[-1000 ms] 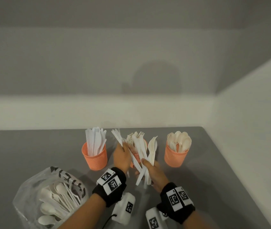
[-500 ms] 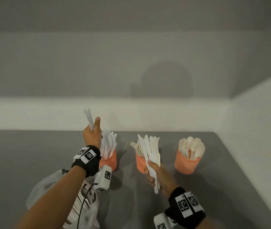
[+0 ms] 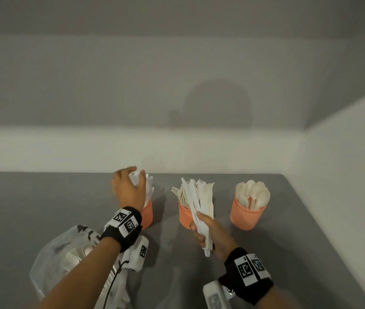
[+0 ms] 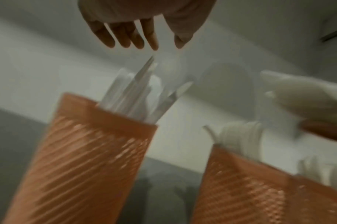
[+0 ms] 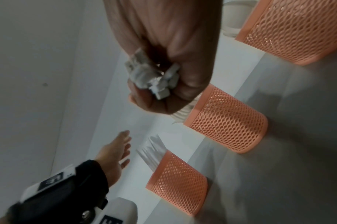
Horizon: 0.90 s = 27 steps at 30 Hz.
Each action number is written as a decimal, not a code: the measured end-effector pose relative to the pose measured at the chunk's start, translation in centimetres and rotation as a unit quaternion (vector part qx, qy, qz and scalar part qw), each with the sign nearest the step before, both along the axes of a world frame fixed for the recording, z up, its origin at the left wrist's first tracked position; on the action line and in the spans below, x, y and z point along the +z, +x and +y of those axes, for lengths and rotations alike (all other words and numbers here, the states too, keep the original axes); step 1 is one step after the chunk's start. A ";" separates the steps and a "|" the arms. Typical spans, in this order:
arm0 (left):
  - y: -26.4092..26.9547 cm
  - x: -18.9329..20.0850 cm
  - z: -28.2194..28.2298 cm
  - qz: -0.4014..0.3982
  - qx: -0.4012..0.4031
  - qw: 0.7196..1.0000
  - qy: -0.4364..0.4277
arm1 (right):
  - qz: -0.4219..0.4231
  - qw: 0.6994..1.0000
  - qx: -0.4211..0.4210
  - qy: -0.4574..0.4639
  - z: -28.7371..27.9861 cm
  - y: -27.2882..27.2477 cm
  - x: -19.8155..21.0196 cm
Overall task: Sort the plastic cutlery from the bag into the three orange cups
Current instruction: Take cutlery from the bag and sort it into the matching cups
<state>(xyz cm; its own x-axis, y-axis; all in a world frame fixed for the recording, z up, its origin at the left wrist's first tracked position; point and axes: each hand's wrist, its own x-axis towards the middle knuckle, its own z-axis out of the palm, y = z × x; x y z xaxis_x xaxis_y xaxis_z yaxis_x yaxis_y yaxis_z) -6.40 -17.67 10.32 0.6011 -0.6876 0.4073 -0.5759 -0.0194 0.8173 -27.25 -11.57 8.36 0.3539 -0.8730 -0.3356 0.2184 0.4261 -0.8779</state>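
Note:
Three orange mesh cups stand in a row on the grey table. The left cup holds white knives, the middle cup forks, the right cup spoons. My left hand hovers just over the knife tips with its fingers straight and spread, holding nothing. In front of the middle cup, my right hand grips a bundle of mixed white cutlery by the handles, tips upward. The handle ends show inside its fist.
A clear plastic bag with more white cutlery lies at the front left, under my left forearm. The white wall runs close behind the cups and along the table's right edge. Bare grey table lies to the front right.
My left hand carried knives from the bundle over to the left cup, came down and let them go; it is now open above the cup. My right hand kept its bundle almost still.

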 end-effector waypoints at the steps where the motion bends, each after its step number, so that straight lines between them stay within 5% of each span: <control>1: -1.0 0.9 0.4 0.012 -0.028 0.999 -0.038 | -0.004 1.000 0.003 -0.001 0.0 -0.1 0.1; 5: -5.4 2.4 2.3 0.125 -0.195 0.972 0.022 | -0.012 1.000 0.025 -0.005 0.0 -0.2 0.2; 9: -8.5 0.9 2.7 0.130 -0.284 0.943 0.116 | -0.021 1.000 0.021 -0.001 0.1 -0.3 -0.1; 15: -10.1 0.5 2.5 0.097 -0.295 0.946 0.091 | -0.020 0.999 0.047 0.008 0.4 -1.4 -0.1; 23: -11.1 0.4 3.2 -0.015 -0.190 0.981 0.025 | -0.052 0.999 0.004 0.001 0.6 -2.0 0.1; 27: -12.3 0.0 4.9 -0.009 -0.177 0.983 0.038 | -0.033 0.998 -0.043 -0.014 0.8 -1.8 0.1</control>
